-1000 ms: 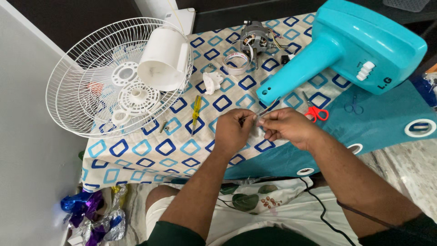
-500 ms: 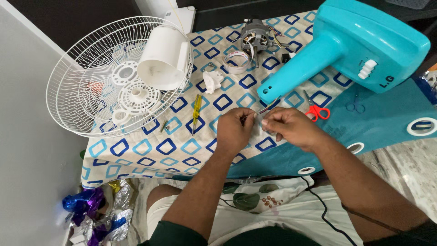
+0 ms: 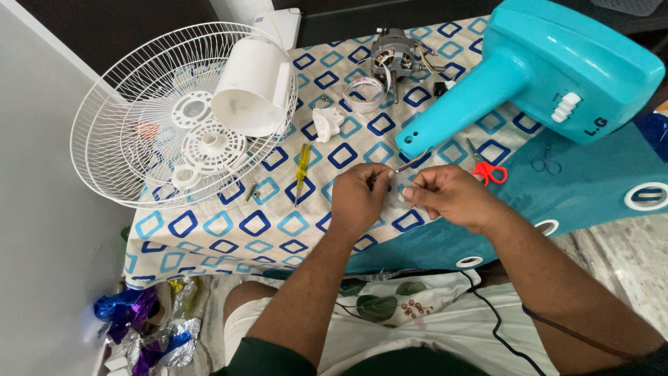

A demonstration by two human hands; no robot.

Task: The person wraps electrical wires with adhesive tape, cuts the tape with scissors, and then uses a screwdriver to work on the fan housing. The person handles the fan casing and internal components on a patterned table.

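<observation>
My left hand (image 3: 358, 196) and my right hand (image 3: 449, 197) are close together over the patterned cloth (image 3: 229, 223). Both pinch the thin wires (image 3: 407, 164) that come out of the neck of the turquoise fan stand (image 3: 536, 73). The fingertips of both hands are closed on the wire ends, which are too small to make out. A yellow-handled screwdriver (image 3: 301, 170) lies just left of my left hand. Red-handled scissors (image 3: 487, 170) lie just right of my right hand.
A white fan guard (image 3: 139, 118) with a white motor cover (image 3: 252, 87) and plastic rings in it lies at the left. A bare fan motor (image 3: 391, 52), a tape roll (image 3: 364, 94) and a small white part (image 3: 325, 122) lie farther back. Foil wrappers (image 3: 139, 327) are on the floor.
The hands have stayed at the wire ends with only small finger shifts. The view has moved slightly.
</observation>
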